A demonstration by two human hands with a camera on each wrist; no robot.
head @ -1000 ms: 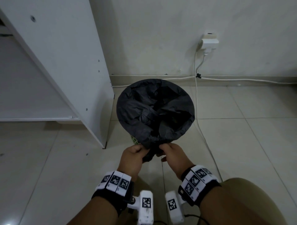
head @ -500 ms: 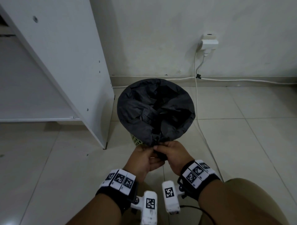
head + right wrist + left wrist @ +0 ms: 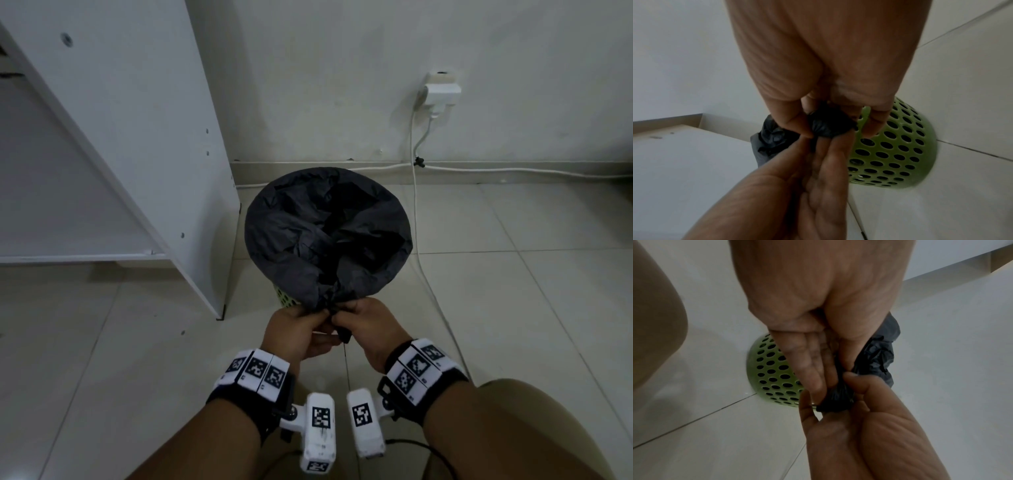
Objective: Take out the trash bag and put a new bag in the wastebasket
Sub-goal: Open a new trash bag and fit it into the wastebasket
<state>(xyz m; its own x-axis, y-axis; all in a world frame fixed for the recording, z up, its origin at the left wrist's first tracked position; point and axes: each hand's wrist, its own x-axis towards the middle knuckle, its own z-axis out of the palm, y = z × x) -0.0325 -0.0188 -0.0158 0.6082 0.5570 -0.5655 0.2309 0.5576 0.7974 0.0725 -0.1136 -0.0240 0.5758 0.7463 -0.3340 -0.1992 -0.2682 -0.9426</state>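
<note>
Black bag (image 3: 308, 240) edge over green basket (image 3: 772, 369), pinched btwn L hand (image 3: 294, 330) & R hand (image 3: 371, 329).

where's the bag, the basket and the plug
bag (image 3: 291, 233), head view, crumpled film over the rim
basket (image 3: 900, 154), right wrist view, perforated green wall
plug (image 3: 442, 90), head view, white body at the wall

bag (image 3: 308, 240) in wastebasket (image 3: 286, 298), right of shelf (image 3: 144, 137).

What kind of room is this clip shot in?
Probably an indoor room in a home or small office: pale tiled floor, a white shelf unit, a wall socket with a plugged-in adapter, and a green perforated wastebasket lined with a black bag.
</note>
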